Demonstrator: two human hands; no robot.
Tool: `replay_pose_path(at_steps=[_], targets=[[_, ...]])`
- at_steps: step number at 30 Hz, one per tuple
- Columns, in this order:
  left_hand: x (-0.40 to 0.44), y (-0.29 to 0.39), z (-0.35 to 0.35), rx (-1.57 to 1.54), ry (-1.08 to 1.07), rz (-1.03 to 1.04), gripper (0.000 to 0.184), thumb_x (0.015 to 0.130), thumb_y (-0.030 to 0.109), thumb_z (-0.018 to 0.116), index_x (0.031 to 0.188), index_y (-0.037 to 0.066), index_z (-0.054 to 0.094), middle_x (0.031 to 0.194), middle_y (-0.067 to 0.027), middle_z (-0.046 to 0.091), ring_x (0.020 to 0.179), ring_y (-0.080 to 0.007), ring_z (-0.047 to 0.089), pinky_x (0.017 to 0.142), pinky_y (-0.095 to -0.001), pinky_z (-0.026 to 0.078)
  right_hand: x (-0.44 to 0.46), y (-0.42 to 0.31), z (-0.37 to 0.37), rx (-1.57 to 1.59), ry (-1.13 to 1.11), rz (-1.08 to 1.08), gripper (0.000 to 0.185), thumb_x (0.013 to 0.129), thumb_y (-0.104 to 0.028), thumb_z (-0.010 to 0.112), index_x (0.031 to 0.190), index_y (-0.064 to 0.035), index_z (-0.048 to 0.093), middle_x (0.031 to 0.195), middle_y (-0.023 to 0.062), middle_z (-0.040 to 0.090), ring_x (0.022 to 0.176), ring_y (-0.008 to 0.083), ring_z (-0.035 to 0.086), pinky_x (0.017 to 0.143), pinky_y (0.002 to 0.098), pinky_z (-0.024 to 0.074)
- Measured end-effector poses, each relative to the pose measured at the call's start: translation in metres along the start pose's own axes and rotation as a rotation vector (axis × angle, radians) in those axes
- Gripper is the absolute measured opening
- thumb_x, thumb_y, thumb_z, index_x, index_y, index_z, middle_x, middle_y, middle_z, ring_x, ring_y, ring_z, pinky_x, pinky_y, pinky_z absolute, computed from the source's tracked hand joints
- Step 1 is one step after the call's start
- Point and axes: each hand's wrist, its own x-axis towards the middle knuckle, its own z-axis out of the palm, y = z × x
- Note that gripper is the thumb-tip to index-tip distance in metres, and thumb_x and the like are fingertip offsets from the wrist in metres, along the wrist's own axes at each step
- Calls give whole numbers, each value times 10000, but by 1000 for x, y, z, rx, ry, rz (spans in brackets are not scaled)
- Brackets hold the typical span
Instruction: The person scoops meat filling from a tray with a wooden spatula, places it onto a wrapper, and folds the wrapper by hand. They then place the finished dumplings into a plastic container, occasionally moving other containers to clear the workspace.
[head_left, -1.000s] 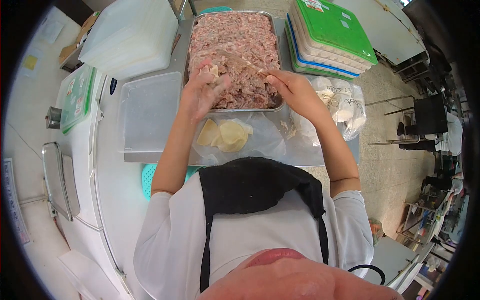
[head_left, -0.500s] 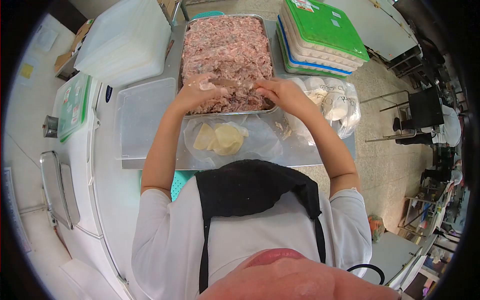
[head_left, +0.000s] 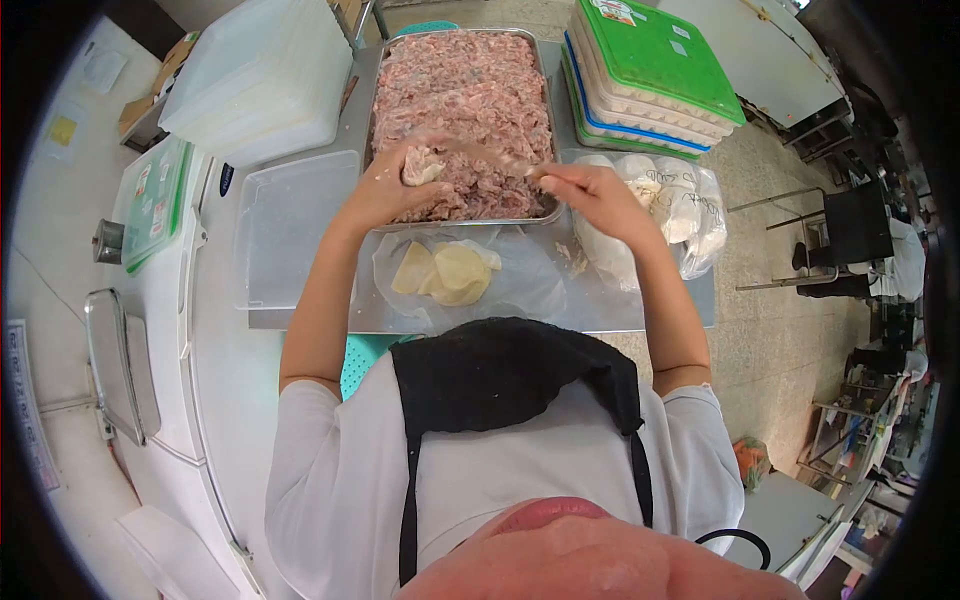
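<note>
My left hand [head_left: 382, 192] is curled around a dumpling wrapper with meat filling [head_left: 422, 167], over the near left of a metal tray [head_left: 470, 226]. Minced meat [head_left: 460, 90] fills that tray. My right hand [head_left: 600, 198], at the tray's near right edge, pinches a thin flat spatula [head_left: 505, 160]; its blade points left across the meat and is blurred. Several round, pale yellow dumpling wrappers [head_left: 455, 275] lie loosely overlapped on a clear plastic sheet [head_left: 530, 280] in front of the tray.
A clear plastic box or lid [head_left: 300, 230] lies to the left, below stacked translucent containers [head_left: 255, 90]. At the right are green-lidded stacked trays [head_left: 660, 60] and bagged white rounds [head_left: 680, 210]. A person's sleeve [head_left: 905, 260] shows far right.
The wrapper and filling in my left hand now show more plainly. My right hand has moved slightly right, and the spatula's blade has come up off the near meat.
</note>
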Motion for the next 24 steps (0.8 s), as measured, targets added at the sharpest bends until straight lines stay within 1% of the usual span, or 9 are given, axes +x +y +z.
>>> replay_pose_path(at_steps=[4, 6, 9, 13, 16, 19, 21, 22, 24], targets=[[5, 9, 0, -283, -235, -201, 361, 743, 176, 768, 1050, 57, 620, 887, -58, 647, 811, -199, 601, 751, -332, 479, 8, 12, 34, -78, -52, -156, 334, 924, -285, 599, 1156, -49, 644, 1047, 151, 683, 913, 196, 654, 809, 294, 479], [7, 11, -1, 54, -338, -240, 339, 714, 213, 788, 942, 26, 622, 946, -102, 658, 841, -249, 612, 771, -353, 479, 21, 31, 17, -203, -136, -179, 314, 926, -284, 588, 1135, -60, 656, 973, 148, 684, 876, 237, 656, 778, 318, 492], [-1, 1, 1, 44, -188, -428, 456, 701, 277, 797, 1024, 14, 611, 1029, -142, 649, 942, -269, 616, 828, -350, 477, 6, -11, 3, -590, 114, -233, 291, 916, -284, 591, 1100, -71, 666, 875, 138, 662, 831, 294, 637, 730, 370, 497], [-5, -16, 1, 87, -215, -311, 454, 742, 291, 767, 1081, 35, 606, 1062, -124, 626, 1019, -245, 581, 905, -351, 444, 5, -14, 25, -536, 134, -285, 276, 911, -288, 583, 1062, -74, 671, 801, 136, 626, 803, 345, 610, 689, 416, 485], [-3, -4, -1, 87, -244, -451, 586, 713, 316, 786, 1163, 9, 569, 1186, -188, 599, 1120, -288, 561, 946, -356, 440, 13, -18, 1, -559, 71, -295, 256, 910, -304, 571, 1047, -112, 669, 864, 135, 659, 820, 330, 635, 687, 423, 498], [-8, -3, -4, 41, -62, -255, 532, 724, 298, 787, 1121, 5, 589, 1083, -157, 644, 1013, -268, 604, 891, -340, 468, 10, -28, 7, -375, 121, -298, 267, 919, -304, 561, 1067, -105, 658, 896, 159, 662, 840, 352, 628, 704, 427, 497], [-4, 3, -12, -327, -214, -495, 477, 734, 290, 787, 1083, 16, 612, 950, -98, 675, 881, -217, 625, 810, -318, 490, 17, -9, 37, -354, 49, -290, 282, 928, -304, 553, 1080, -91, 656, 953, 182, 662, 870, 365, 626, 737, 413, 500], [-7, -4, -11, -332, -214, -497, 477, 734, 290, 787, 1083, 16, 612, 950, -98, 675, 881, -217, 625, 810, -318, 490, 19, -1, 42, -355, 47, -286, 282, 928, -304, 553, 1080, -91, 656, 953, 182, 662, 870, 365, 626, 737, 413, 500], [-13, -24, -17, -42, -166, -458, 324, 757, 157, 772, 1028, 37, 642, 926, -39, 664, 793, -90, 592, 698, -243, 486, 30, 11, 49, -196, -18, -178, 330, 952, -282, 543, 1132, -19, 626, 985, 176, 666, 905, 273, 641, 802, 327, 488]])
